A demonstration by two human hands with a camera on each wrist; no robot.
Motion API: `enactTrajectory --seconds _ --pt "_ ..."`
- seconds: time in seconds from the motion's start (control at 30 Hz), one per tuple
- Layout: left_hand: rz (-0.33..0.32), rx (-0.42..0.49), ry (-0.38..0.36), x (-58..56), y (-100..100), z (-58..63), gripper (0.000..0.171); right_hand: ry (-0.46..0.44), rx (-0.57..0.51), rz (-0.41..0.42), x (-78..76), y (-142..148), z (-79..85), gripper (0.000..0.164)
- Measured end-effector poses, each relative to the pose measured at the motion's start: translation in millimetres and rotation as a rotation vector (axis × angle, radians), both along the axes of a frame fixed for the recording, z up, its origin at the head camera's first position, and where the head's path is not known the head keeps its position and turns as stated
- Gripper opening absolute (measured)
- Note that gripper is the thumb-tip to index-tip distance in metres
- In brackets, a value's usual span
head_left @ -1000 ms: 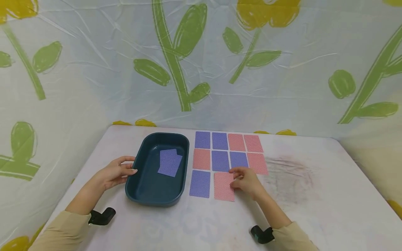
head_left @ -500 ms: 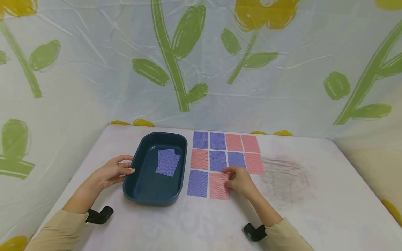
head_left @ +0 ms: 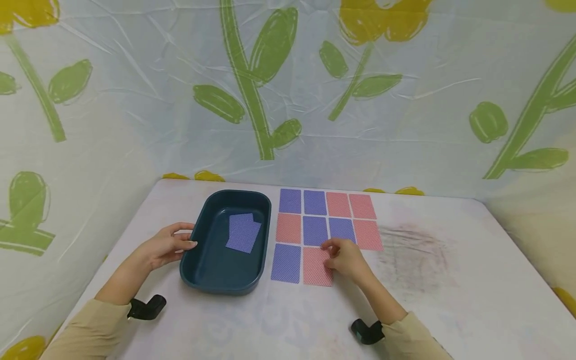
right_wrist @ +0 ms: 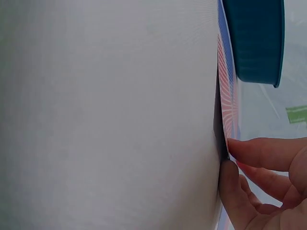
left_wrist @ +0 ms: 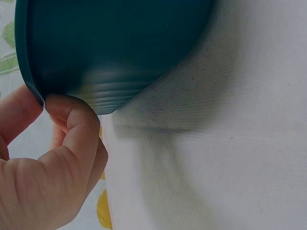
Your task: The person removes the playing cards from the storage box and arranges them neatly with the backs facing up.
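Observation:
With its thumb and fingers, my left hand (head_left: 167, 246) grips the left rim of a dark teal rectangular tub (head_left: 225, 272); the left wrist view shows the rim (left_wrist: 29, 81) pinched there. Inside the tub lie overlapping blue-backed playing cards (head_left: 243, 234). My right hand (head_left: 348, 260) pinches the right edge of a red-backed playing card (head_left: 316, 270) in the front row. Seen from the right wrist, this card (right_wrist: 225, 96) is held between thumb and finger, its near edge slightly raised off the table. A blue-backed card (head_left: 286, 263) lies flat just left of it.
Behind the right hand, red and blue cards (head_left: 315, 230) lie face down in two rows. The white-covered table (head_left: 450, 310) has a greyish smudge (head_left: 418, 255) to the right. A flower-patterned sheet (head_left: 157, 115) hangs behind and around the table.
My right hand has moved slightly left, and the red-backed card has shifted a little toward the blue one beside it. The left hand and tub have stayed in place.

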State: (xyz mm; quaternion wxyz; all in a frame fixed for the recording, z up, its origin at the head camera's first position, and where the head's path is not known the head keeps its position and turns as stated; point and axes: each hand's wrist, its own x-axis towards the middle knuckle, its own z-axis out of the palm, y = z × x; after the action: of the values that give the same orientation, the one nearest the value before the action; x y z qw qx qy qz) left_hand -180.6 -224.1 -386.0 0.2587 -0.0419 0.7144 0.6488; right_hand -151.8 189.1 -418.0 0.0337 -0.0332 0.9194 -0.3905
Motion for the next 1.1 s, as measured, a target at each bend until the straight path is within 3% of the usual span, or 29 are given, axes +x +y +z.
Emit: enactTrajectory --seconds 0.47,0.83,1.1 --pt "0.01 0.013 -0.014 -0.3 -3 1.8 0.063 -0.082 0.002 0.073 -8.7 3 4.5 0.027" --pt "0.013 0.022 -0.011 -0.9 -2 3.2 0.064 -0.218 -0.219 0.162 -34.9 -1 36.6 0.037" --pt "0.017 0.006 -0.021 -2.2 -1 1.2 0.065 -0.28 -0.261 0.173 -56.2 -27 57.7 0.041"
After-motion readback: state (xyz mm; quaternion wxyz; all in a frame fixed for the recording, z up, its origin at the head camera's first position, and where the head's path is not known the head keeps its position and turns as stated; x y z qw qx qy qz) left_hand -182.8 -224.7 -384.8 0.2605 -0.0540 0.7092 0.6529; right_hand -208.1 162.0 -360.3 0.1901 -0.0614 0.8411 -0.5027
